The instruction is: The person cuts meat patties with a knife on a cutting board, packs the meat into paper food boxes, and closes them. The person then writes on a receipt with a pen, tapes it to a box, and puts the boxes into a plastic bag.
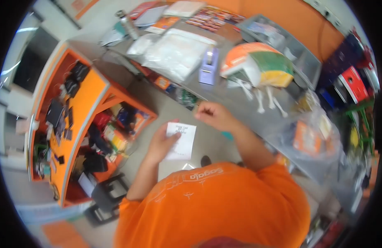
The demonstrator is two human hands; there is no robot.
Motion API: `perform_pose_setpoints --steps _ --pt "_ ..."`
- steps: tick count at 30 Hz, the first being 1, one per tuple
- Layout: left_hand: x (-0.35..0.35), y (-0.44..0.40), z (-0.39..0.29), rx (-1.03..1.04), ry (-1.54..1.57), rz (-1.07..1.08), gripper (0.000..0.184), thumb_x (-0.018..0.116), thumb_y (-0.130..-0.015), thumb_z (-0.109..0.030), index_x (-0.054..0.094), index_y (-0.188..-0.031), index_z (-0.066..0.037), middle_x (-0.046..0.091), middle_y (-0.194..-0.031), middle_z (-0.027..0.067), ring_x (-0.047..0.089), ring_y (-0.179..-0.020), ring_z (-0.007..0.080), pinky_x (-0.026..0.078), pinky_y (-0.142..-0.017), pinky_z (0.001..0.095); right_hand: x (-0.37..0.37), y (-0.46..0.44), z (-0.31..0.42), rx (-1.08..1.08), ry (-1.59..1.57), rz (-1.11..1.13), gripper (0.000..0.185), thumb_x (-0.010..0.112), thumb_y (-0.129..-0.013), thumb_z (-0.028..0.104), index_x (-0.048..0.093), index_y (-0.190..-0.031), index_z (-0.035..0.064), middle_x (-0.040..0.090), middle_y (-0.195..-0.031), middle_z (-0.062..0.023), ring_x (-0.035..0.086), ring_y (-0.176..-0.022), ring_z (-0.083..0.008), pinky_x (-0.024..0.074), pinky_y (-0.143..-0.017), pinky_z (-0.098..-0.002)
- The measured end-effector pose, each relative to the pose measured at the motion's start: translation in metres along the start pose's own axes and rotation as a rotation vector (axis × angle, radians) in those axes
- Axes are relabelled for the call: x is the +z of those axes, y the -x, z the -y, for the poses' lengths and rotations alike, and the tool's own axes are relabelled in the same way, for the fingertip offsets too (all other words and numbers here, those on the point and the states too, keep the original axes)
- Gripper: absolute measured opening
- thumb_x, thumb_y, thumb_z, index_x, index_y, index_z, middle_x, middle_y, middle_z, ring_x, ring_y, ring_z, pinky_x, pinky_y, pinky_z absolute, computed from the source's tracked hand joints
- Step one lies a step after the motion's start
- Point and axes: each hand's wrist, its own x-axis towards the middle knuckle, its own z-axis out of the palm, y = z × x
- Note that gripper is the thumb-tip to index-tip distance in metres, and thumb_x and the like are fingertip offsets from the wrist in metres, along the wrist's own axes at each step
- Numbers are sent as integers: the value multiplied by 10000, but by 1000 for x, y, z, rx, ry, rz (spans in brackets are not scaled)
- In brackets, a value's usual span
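My left hand (161, 142) grips a small white paper slip (182, 146) with dark printed lines, thumb on top. The print is too blurred to read. To the right and slightly higher, my right hand (216, 115) is closed in a pinch, apart from the paper; what sits between its fingertips, if anything, cannot be made out. Beyond it on the grey table stand a purple tape dispenser (208, 66) and an orange, white and green bag (259, 64) with white cords. Clear plastic packaging (174, 51) lies left of the dispenser.
An orange counter (81, 103) with shelves stands to the left, a dark chair (106, 194) below it. Along the table are a metal bottle (127, 25), printed sheets (213, 18), a grey bin (302, 53) and a transparent bag (311, 136) with orange contents.
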Motion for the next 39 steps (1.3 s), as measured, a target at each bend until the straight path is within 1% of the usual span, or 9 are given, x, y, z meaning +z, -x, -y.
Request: perform_pose_setpoints --steps 4,10,13,14,17,26,29,32,39 --pt "80 -33 -36 39 69 473 430 562 -855 -14 440 -1267 -5 597 -1017 54 569 -914 113 479 -782 262 -67 72 128 12 408 262 216 636 -834 251 586 -773 50 568 -661 -48 536 -625 -150 423 -579 -286" --pt "236 -38 -91 285 -11 873 453 580 -849 -33 435 -1278 -13 584 -1093 70 546 -992 116 454 -845 271 -155 185 179 133 1059 -126 248 652 -813 277 558 -776 50 593 -708 -120 578 -663 -281 438 -593 -386" --pt "331 -26 -133 645 -138 914 491 591 -844 -36 418 -1303 -16 584 -1119 91 552 -996 121 450 -846 277 -207 265 229 115 1209 -324 238 669 -800 247 543 -774 47 568 -659 -96 573 -616 -232 436 -554 -348" --pt "365 -21 -151 778 -217 868 501 596 -841 -36 415 -1307 -13 584 -1125 100 555 -994 124 457 -832 277 -221 285 259 322 1186 -374 217 673 -799 217 544 -774 43 550 -634 -64 551 -590 -159 422 -531 -312" --pt "473 -15 -177 680 136 945 477 613 -826 -29 450 -1274 5 608 -1094 124 590 -947 134 482 -753 253 -293 349 279 295 1223 -543 183 635 -827 188 551 -775 35 546 -616 -37 515 -592 -103 417 -548 -281" --pt "651 -102 -89 382 -568 743 255 660 -818 -188 623 -988 -2 663 -827 82 618 -706 133 484 -653 287 -513 407 76 395 1199 -324 309 611 -805 360 646 -826 54 640 -845 -138 611 -820 -283 467 -723 -380" --pt "647 -99 -40 144 -522 733 292 649 -822 -176 603 -1040 13 657 -893 75 606 -802 140 473 -734 307 -527 388 21 425 1060 -173 338 623 -771 360 664 -831 30 647 -824 -170 620 -797 -308 474 -699 -406" --pt "634 -105 15 292 -717 557 419 637 -830 -202 506 -1169 6 642 -961 162 625 -872 236 468 -782 343 -532 364 -16 442 1129 91 316 620 -742 301 676 -820 0 649 -807 -202 627 -767 -333 481 -685 -420" --pt "641 -71 -5 141 -852 427 571 641 -828 -196 335 -1292 -64 588 -1046 246 603 -946 306 463 -806 367 -546 347 -33 576 1241 -58 219 628 -710 183 670 -771 -24 643 -767 -204 623 -675 -338 474 -603 -419"
